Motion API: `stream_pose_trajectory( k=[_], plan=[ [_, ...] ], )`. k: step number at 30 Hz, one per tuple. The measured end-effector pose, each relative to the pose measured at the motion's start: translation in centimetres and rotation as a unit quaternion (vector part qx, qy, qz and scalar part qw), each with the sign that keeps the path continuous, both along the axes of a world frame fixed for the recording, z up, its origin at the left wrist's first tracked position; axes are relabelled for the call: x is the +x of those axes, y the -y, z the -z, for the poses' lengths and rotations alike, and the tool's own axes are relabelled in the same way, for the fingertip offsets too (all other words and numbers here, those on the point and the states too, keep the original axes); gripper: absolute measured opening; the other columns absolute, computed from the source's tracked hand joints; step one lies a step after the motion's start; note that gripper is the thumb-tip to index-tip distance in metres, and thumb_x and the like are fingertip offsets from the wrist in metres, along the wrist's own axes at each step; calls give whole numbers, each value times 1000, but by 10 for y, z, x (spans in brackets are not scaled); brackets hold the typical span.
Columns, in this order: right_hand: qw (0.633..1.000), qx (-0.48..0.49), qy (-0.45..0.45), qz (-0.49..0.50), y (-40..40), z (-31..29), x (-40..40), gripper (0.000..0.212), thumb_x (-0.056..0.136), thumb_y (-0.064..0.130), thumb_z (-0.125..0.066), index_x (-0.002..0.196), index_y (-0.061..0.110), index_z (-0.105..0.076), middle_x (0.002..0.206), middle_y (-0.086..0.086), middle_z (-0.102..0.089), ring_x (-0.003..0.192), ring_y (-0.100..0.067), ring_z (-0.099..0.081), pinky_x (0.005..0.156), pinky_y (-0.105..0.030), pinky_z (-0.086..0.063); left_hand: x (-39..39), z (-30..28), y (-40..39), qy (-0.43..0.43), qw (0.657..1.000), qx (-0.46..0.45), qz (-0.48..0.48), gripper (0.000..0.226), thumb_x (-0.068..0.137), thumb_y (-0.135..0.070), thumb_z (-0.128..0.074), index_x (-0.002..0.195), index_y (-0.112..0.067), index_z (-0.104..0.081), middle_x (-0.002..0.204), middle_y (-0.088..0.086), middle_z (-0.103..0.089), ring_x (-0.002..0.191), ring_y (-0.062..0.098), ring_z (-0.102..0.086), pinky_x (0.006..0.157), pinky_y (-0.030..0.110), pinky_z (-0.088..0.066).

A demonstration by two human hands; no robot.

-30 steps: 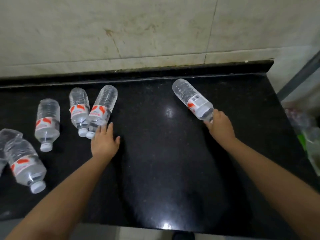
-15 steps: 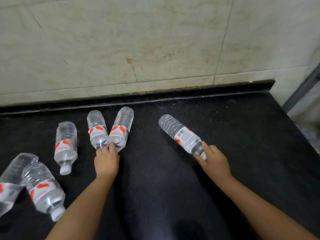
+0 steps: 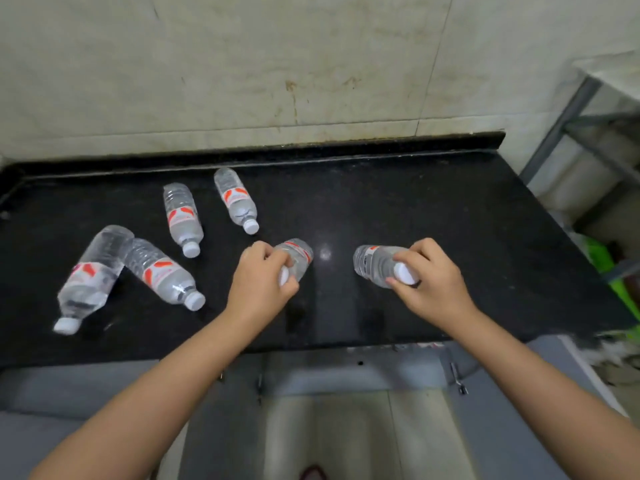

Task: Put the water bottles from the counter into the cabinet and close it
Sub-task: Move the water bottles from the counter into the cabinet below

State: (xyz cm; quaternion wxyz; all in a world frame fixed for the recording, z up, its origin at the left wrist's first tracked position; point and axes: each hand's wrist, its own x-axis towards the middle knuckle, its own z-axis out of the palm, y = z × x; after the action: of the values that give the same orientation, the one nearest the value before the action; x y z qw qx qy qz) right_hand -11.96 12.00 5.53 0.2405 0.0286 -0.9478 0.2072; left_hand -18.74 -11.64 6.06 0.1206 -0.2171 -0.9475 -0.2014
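Clear water bottles with red-and-white labels lie on a black counter [image 3: 433,216]. My left hand [image 3: 258,285] grips one bottle [image 3: 298,255] by its neck end, the white cap showing between my fingers. My right hand [image 3: 433,282] grips a second bottle [image 3: 375,265] near its white cap. Both held bottles are lifted off the counter, bases pointing away from me. Several more bottles lie to the left: one [image 3: 235,199] at the back, one [image 3: 181,218] beside it, and two touching ones [image 3: 157,271] [image 3: 91,277] at the near left. Below the counter's front edge are grey cabinet fronts [image 3: 346,375].
A stained tiled wall [image 3: 277,64] rises behind the counter. A grey metal rack [image 3: 568,112] stands at the right, with green and white items [image 3: 602,254] on the floor beside the counter's right end. The floor [image 3: 346,438] shows below.
Each hand has closed round a bottle and lifted it toward me off the counter. The view has pulled back, so the counter's front edge and the cabinet fronts now show.
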Motion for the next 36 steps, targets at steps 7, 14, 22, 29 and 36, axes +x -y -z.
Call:
stream_pose_trajectory(
  k=[7, 14, 22, 29, 36],
  plan=[
    [992, -12, 25, -125, 8, -20, 91, 25, 57, 11, -73, 76, -4, -69, 71, -21, -58, 61, -26, -56, 58, -26, -38, 120, -12, -2, -20, 1000, -3, -7, 13, 55, -12, -65, 62, -1, -68, 63, 19, -58, 53, 37, -58, 55, 26, -41],
    [959, -57, 242, -132, 19, 14, 146, 29, 74, 13, -75, 100, 3, -69, 89, -3, -44, 95, -30, -59, 70, -21, -33, 202, 23, -12, 138, 985, 30, -102, 15, 74, -7, -68, 87, 2, -71, 81, 8, -45, 85, 31, -56, 73, 28, -41],
    [885, 20, 452, -108, 43, 104, 163, 32, 87, 14, -60, 119, 11, -59, 122, -11, -50, 114, -29, -50, 92, -31, -43, 221, 124, -12, 350, 927, -106, -90, 25, 87, -15, -57, 109, -8, -66, 113, 11, -61, 115, 26, -53, 91, 24, -39],
    [865, 54, 492, -89, 61, 228, 123, 45, 88, 2, -54, 132, 12, -51, 130, -15, -47, 120, -30, -46, 96, -33, -44, 168, 242, -10, 395, 902, -156, -75, 29, 90, -16, -57, 117, -7, -61, 116, 17, -54, 117, 31, -49, 92, 27, -46],
    [873, 83, 474, -83, 61, 392, 56, 44, 90, 6, -52, 133, 12, -50, 130, -15, -46, 122, -29, -46, 96, -29, -44, 91, 396, -20, 361, 914, -164, -92, 29, 89, -11, -54, 117, -6, -60, 109, 19, -52, 117, 32, -49, 94, 29, -48]
  ],
)
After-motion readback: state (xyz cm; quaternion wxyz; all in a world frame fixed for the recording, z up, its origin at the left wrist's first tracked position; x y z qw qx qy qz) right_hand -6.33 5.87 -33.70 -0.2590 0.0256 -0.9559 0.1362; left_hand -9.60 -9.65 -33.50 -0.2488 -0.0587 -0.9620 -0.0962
